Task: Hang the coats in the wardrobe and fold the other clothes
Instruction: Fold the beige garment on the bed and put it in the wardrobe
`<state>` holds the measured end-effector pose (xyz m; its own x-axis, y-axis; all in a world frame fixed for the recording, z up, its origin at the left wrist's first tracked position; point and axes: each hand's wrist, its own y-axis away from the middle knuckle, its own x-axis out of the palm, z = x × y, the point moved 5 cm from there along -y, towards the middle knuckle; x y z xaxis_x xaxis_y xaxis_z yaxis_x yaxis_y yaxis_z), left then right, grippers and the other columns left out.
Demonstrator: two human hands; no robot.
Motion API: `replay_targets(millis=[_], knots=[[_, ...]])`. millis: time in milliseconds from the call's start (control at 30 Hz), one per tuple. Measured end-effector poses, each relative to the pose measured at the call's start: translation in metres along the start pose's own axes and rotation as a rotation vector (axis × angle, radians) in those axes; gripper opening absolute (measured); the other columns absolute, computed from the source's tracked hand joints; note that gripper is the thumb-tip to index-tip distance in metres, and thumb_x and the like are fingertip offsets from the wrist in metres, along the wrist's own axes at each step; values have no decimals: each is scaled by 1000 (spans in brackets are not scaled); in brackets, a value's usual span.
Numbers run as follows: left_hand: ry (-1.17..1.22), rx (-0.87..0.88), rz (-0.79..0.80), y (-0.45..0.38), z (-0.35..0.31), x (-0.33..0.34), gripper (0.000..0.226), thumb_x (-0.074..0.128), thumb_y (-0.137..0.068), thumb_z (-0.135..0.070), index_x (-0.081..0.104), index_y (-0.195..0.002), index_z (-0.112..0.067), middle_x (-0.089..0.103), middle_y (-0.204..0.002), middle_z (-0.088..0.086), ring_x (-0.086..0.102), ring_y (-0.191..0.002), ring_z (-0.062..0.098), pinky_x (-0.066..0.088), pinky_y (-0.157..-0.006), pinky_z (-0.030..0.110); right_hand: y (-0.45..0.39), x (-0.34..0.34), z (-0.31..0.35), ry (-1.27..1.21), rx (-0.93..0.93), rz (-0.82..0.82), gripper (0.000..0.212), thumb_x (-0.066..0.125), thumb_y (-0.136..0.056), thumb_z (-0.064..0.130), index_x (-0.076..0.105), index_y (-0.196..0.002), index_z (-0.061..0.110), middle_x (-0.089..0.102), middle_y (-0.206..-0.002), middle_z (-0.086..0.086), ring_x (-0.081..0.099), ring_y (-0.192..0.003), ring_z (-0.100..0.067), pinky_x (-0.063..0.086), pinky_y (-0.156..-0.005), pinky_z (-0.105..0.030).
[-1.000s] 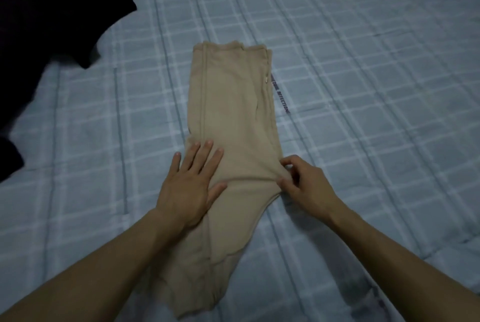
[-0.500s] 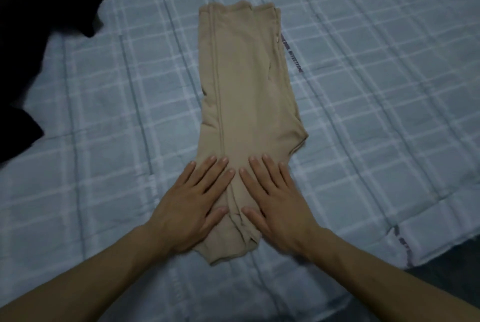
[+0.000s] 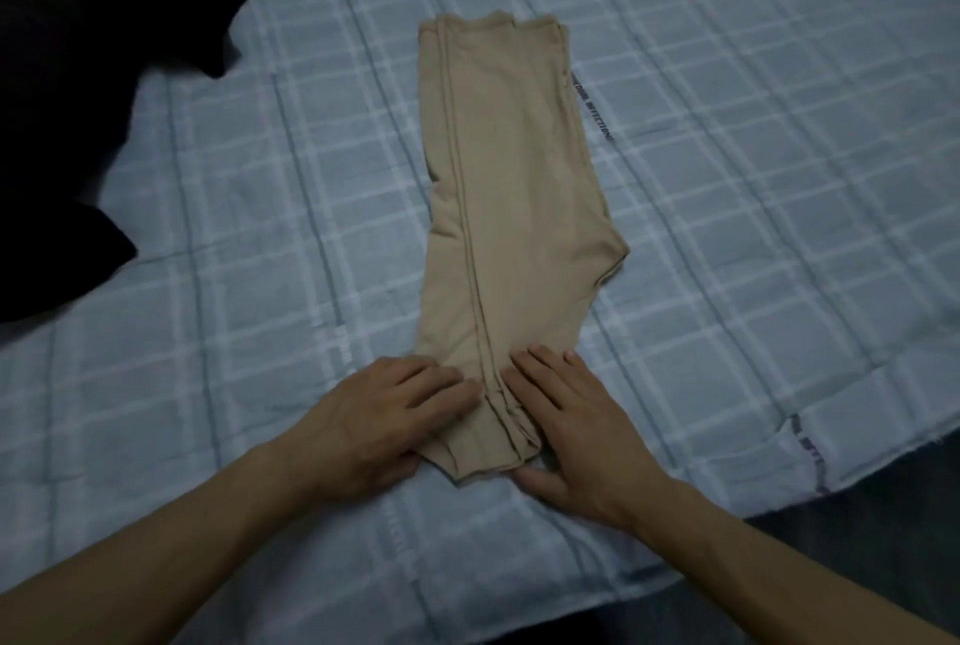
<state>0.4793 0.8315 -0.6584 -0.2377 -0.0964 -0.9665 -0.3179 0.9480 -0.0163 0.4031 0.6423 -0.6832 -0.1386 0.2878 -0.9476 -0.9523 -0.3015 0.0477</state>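
Beige trousers (image 3: 514, 187), folded lengthwise into a narrow strip, lie on the blue checked bed sheet (image 3: 753, 228) and run away from me. My left hand (image 3: 384, 421) holds the near end from the left, fingers on top and the thumb hidden at the hem. From the right, my right hand (image 3: 576, 431) holds the same end, with fingers laid over the cloth and the thumb tucked against the hem's edge.
A black garment (image 3: 98, 72) lies heaped on the bed at the far left. The sheet's edge (image 3: 810, 462) runs along the lower right, with dark floor (image 3: 857, 566) beyond it.
Both hands have slid toward me from the trousers' middle to the near hem. A second ago the right hand pinched the right side edge; now it sits beside the left hand.
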Motion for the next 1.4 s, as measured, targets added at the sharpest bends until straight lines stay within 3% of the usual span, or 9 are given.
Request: replay_targets(millis=[200, 400, 533, 633, 800, 933, 1100, 1233, 1400], knots=[[62, -134, -155, 0, 4, 0, 25, 51, -80, -14, 64, -101, -14, 65, -105, 6, 64, -91, 27, 53, -60, 34, -6, -6, -9, -100, 3, -67, 69, 58, -80, 48, 52, -140, 15, 49, -146, -6, 41, -136, -25, 25, -118, -46], [111, -201, -192, 1, -5, -4, 19, 58, -82, -19, 61, -101, -16, 63, -92, 6, 59, -77, 26, 51, -60, 39, -20, -11, -9, -99, -35, -219, 43, 71, -68, 6, 71, -110, 7, 66, -119, -11, 58, -107, -30, 47, -92, -40], [110, -185, -177, 4, -22, -11, 32, 70, -73, -2, 62, -100, -15, 62, -90, 6, 56, -75, 25, 45, -65, 39, -4, -25, -11, -188, -113, -235, 37, 69, -72, -1, 71, -108, 2, 67, -118, -16, 58, -110, -29, 45, -96, -40], [188, -88, -109, 15, -50, -14, 24, 53, -82, -12, 59, -103, -20, 59, -89, 3, 56, -76, 23, 47, -64, 33, 29, -40, 1, -224, -209, -141, 35, 64, -76, -3, 70, -109, 2, 66, -120, -17, 52, -114, -25, 36, -104, -29], [415, 8, 109, 25, -96, -12, 13, 50, -96, -30, 57, -107, -26, 60, -95, -1, 58, -84, 19, 40, -69, 24, 79, -41, 20, -310, -146, 236, 49, 60, -80, -2, 66, -125, 17, 55, -135, -2, 50, -125, -19, 41, -105, -33], [531, -107, -81, 11, -80, -47, 14, 55, -91, -23, 62, -102, -22, 67, -94, -2, 60, -83, 14, 44, -73, 22, 63, -72, 10, -573, -46, 160, 30, 51, -90, 12, 67, -115, 14, 66, -116, 0, 62, -107, -13, 50, -91, -31], [671, -340, -267, -13, -34, -86, 13, 68, -85, -8, 69, -91, -18, 65, -83, -9, 62, -76, 6, 47, -68, 19, 21, -112, -12, -684, 142, -92, 11, 59, -91, 17, 66, -83, 14, 65, -79, 2, 62, -76, -17, 49, -68, -36], [843, -487, -427, -34, 1, -100, 5, 68, -83, -22, 69, -83, -16, 60, -69, -7, 55, -64, 6, 45, -60, 29, -14, -127, -32, -866, 228, -223, 11, 63, -93, 17, 72, -92, 22, 70, -85, 2, 65, -80, -22, 51, -70, -38], [859, -599, -598, -69, 43, -117, 12, 70, -82, -27, 72, -93, -24, 71, -83, -4, 68, -78, 19, 55, -68, 38, -65, -139, -60, -1042, 304, -327, 13, 59, -97, 14, 71, -98, 19, 73, -95, 0, 68, -94, -18, 53, -81, -37]])
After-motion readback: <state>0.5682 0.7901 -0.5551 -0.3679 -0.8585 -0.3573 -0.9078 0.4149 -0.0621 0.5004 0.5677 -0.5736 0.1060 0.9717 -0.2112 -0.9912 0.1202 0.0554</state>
